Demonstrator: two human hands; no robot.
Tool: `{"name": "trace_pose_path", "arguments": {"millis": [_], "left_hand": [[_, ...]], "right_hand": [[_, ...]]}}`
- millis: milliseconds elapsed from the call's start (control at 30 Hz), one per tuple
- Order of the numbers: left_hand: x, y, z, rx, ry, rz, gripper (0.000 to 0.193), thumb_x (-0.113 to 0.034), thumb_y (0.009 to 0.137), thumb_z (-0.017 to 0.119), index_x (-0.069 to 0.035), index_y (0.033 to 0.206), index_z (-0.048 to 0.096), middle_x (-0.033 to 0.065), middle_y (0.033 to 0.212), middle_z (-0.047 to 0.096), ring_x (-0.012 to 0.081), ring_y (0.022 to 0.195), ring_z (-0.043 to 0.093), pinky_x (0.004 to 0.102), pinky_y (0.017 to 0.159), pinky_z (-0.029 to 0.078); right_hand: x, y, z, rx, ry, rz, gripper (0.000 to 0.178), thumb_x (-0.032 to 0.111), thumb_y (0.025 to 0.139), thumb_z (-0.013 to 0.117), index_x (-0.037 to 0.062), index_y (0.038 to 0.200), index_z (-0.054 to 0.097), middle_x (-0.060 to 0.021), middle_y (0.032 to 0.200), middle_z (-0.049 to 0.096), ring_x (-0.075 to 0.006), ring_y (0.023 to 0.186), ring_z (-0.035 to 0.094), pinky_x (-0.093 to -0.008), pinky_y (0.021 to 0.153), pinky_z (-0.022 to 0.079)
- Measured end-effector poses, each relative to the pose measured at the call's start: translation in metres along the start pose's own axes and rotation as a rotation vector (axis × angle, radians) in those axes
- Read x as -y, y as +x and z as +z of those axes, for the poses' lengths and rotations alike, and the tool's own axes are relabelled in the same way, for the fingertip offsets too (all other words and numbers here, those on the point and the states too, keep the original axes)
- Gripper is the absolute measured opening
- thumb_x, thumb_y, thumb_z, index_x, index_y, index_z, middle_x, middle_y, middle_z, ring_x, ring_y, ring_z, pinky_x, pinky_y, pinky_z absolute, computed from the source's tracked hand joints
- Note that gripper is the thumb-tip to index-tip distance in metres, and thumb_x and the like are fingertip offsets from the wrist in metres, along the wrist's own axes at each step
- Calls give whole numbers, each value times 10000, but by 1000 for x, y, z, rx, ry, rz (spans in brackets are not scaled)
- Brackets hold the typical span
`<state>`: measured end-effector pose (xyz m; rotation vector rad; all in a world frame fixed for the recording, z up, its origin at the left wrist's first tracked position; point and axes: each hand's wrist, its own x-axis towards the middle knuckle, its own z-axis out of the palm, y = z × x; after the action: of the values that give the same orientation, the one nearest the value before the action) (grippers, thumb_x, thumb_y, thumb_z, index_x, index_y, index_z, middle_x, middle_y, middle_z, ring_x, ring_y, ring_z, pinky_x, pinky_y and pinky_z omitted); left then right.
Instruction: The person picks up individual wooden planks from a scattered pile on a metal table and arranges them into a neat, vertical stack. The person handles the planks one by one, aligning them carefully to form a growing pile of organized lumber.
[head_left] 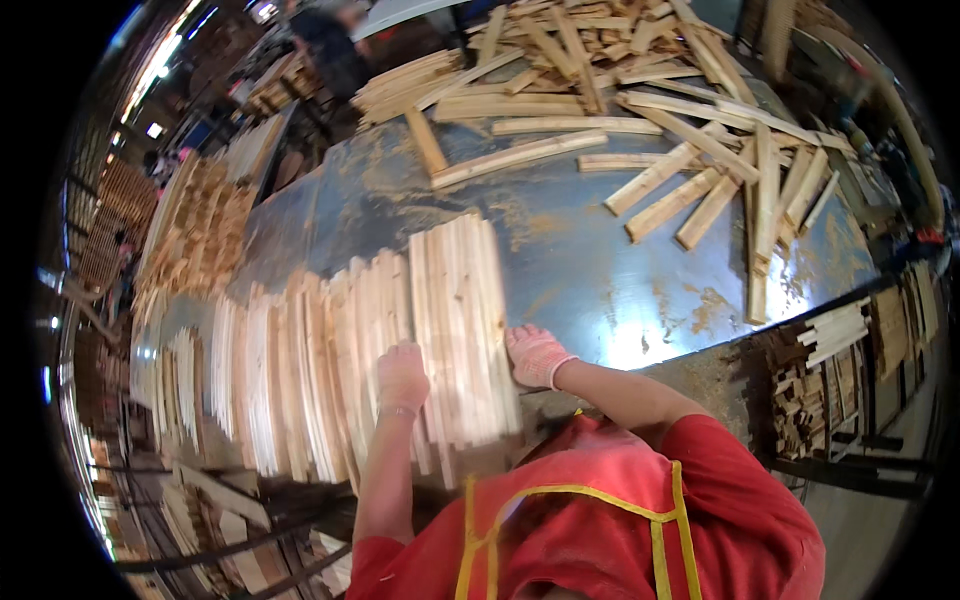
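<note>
Pale wooden strips (458, 300) lie side by side on the metal-topped table (590, 250), their ends toward me. My right hand (537, 355), in a light knitted glove, presses against the right edge of this group with its fingers bent around the outermost strip. On the group's left side is my left hand (402, 378), also gloved and slightly blurred, its fingers curled down at the strips. Between them the hands bracket the group, which reaches farther back than the long row of strips (300, 370) to its left.
A loose heap of wooden pieces (570, 60) covers the far side, with several boards (715, 180) fanned toward the right edge. More stacked wood (195, 225) stands at the left. Below the right edge is a rack of wood (815, 400). A person (330, 50) stands far back.
</note>
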<state>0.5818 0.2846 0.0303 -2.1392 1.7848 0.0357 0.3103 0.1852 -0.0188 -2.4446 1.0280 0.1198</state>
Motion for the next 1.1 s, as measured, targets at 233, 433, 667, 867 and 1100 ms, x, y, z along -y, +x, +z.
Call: {"name": "trace_pose_path", "arguments": {"millis": [233, 433, 667, 867, 1100], "left_hand": [[-131, -36, -34, -442, -505, 251, 593, -108, 834, 740, -11, 1404, 608, 255, 1451, 587, 463, 1327, 563, 532, 1132, 470], [-252, -14, -59, -48, -537, 291, 738, -251, 821, 797, -38, 1489, 567, 231, 1559, 513, 425, 1430, 504, 525, 1178, 418], [-345, 55, -115, 106, -647, 494, 725, -249, 864, 771, -50, 1520, 533, 220, 1544, 527, 438, 1389, 535, 513, 1152, 450], [-397, 103, -138, 335, -1210, 406, 879, -341, 874, 784, -33, 1609, 413, 261, 1563, 527, 473, 1344, 592, 512, 1141, 484], [-410, 121, -149, 470, -1019, 119, 1041, -397, 820, 791, -119, 1696, 303, 272, 1512, 587, 441, 1321, 631, 493, 1124, 508]], "right_hand": [[-144, -59, -102, -316, 663, 206, 463, 309, 866, 707, 32, 1230, 638, -281, 1230, 677, -471, 1195, 635, -506, 1033, 521], [-409, -147, -212, -677, -25, 1132, 988, 535, 841, 764, 45, 1622, 408, -239, 1593, 507, -392, 1520, 404, -468, 1247, 342], [-444, -187, -174, -874, 1226, 923, 1054, 85, 812, 800, 162, 1698, 234, -198, 1175, 683, -403, 1033, 706, -491, 909, 618], [-295, -192, -85, -809, 2004, 213, 746, 28, 887, 828, 114, 1477, 380, -96, 1115, 647, -231, 982, 704, -366, 836, 640], [-224, -169, -51, 243, 755, 351, 961, 513, 832, 821, 10, 1545, 418, -301, 1338, 673, -424, 1245, 673, -426, 1114, 509]]}}
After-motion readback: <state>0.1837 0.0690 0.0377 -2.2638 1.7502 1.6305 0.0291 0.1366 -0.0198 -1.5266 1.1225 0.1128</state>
